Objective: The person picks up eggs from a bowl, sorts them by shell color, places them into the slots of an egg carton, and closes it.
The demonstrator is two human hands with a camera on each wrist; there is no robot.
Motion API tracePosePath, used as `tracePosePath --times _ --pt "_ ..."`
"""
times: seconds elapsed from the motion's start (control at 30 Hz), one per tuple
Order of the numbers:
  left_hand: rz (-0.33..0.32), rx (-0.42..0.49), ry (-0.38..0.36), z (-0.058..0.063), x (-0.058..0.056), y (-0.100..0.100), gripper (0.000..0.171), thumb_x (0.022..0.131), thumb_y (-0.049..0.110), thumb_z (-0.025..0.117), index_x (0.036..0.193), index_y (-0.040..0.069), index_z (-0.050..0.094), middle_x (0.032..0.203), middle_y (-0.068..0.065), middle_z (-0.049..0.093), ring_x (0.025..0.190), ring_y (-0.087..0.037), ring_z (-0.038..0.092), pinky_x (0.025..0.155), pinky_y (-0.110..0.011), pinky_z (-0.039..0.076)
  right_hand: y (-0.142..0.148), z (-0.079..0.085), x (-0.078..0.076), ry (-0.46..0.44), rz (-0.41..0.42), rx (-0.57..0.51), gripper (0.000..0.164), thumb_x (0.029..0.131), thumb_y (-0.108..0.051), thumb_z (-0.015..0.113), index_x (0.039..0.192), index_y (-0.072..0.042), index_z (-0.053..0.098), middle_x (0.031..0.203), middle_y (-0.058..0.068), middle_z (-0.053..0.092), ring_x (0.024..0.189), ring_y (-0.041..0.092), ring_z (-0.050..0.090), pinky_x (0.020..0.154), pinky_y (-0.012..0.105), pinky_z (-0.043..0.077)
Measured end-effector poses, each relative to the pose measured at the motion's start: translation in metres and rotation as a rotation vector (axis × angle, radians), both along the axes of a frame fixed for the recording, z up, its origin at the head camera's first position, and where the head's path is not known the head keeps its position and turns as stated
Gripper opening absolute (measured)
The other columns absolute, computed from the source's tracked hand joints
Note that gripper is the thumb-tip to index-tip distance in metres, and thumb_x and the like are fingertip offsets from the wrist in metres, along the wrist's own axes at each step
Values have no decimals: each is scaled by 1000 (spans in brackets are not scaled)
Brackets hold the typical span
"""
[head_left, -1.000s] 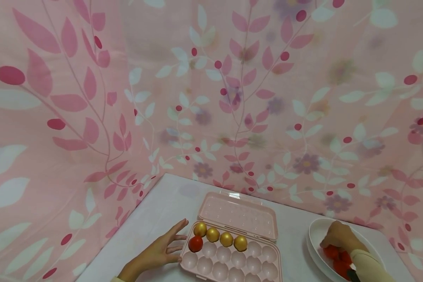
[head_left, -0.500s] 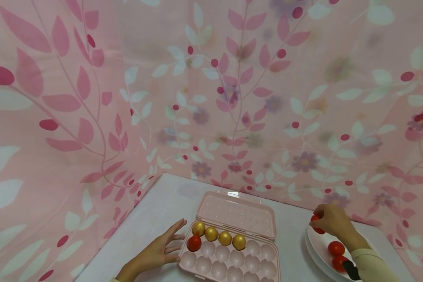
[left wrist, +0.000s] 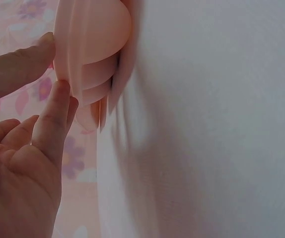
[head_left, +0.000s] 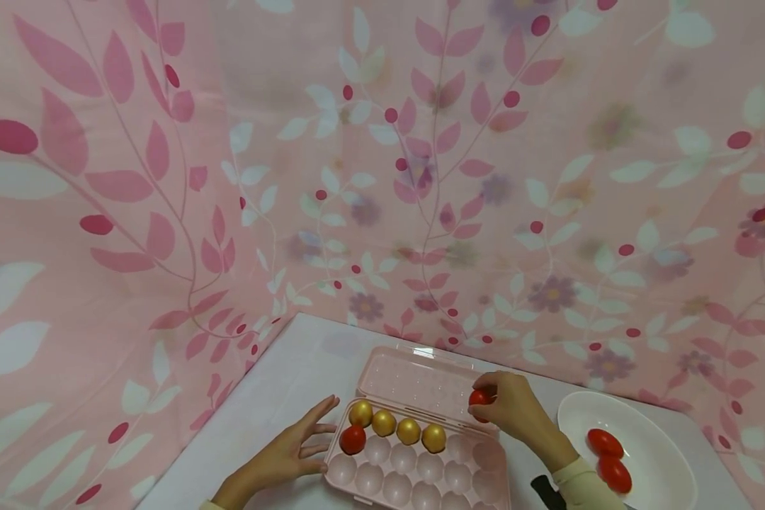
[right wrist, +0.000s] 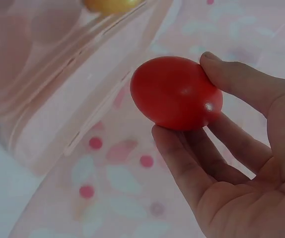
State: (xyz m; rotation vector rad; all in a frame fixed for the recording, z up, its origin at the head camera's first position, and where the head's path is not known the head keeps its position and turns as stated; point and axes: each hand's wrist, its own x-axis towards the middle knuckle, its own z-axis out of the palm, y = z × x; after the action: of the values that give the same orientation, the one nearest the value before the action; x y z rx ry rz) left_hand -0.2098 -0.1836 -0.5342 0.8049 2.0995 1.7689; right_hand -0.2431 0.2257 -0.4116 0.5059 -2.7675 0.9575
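Right hand (right wrist: 247, 163): partly closed; a red egg (right wrist: 175, 91) is pinched between thumb and fingertips, with the palm not in contact.
Held position: in the head view, the red egg is held in front of the lid (head_left: 414, 386), at its 3 o'clock end; no tray contact is seen from the right wrist, and height cannot be judged.
Left hand (head_left: 290, 453): fingers spread and nearly straight; nothing is gripped; the 9 o'clock rim of the egg tray (head_left: 403, 459) is touched by thumb and fingertip.
Egg tray placement: set on the tabletop (head_left: 293, 382), at 8 o'clock from the right hand; the lid is laid back at 12 o'clock.
Far row: four cups from the 9 o'clock end are filled by gold eggs (head_left: 384, 423).
Second row: its 9 o'clock cup is filled by a seated red egg (head_left: 353, 440).
White dish (head_left: 659, 453): located at 4 o'clock from the right hand; two eggs (head_left: 615, 474) are contained.
Slip risk: the red egg could be dropped, as a smooth shell is held by fingertips alone.
Knock risk: gold eggs could be dislodged if the approach is made too low.
Shift risk: the egg tray could be slid, since it is only lightly steadied.
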Motion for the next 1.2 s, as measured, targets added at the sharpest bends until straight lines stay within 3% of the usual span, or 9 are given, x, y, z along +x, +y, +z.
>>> tracePosePath --times 0.2,0.43,0.67,0.87,1.03,1.2 --pt "-6 5 12 1 0 0 106 81 -2 75 157 28 8 162 -15 9 135 -45 35 102 -38 45 -44 -10 3 -25 103 -83 27 69 -10 87 91 -4 72 87 3 68 77 16 65 67 26 59" --pt "5 -6 3 1 -1 0 105 81 -1 75 157 31 9 162 -14 10 135 -44 36 102 -37 45 -88 -18 5 -146 182 -142 27 74 -17 85 94 -5 71 88 3 67 79 19 64 68 26 59" --pt "2 -9 -2 -2 -2 -2 106 81 -2 75 157 31 8 162 -10 11 135 -43 36 102 -36 45 -128 -43 9 -150 225 -121 29 70 -18 88 92 -5 74 83 -2 64 74 11 60 66 19 55" --pt "-49 49 17 -2 -3 -2 105 82 -1 74 158 25 6 161 -18 7 135 -46 33 104 -40 43 -146 -59 12 -146 240 -112 25 66 -15 90 84 -9 74 76 -7 64 69 8 57 62 19 53" --pt "-43 43 25 -3 -3 -2 105 82 -1 75 158 25 7 161 -18 9 135 -46 34 104 -40 43 -150 -68 14 -202 238 -110 23 67 -14 89 83 -11 73 71 -9 62 64 6 55 58 18 52" --pt "-44 33 45 -2 -4 -2 105 82 -1 75 158 24 6 161 -17 10 134 -46 35 104 -41 44 -151 -71 15 -193 242 -78 22 67 -12 88 81 -12 71 70 -10 61 62 4 54 57 17 52"
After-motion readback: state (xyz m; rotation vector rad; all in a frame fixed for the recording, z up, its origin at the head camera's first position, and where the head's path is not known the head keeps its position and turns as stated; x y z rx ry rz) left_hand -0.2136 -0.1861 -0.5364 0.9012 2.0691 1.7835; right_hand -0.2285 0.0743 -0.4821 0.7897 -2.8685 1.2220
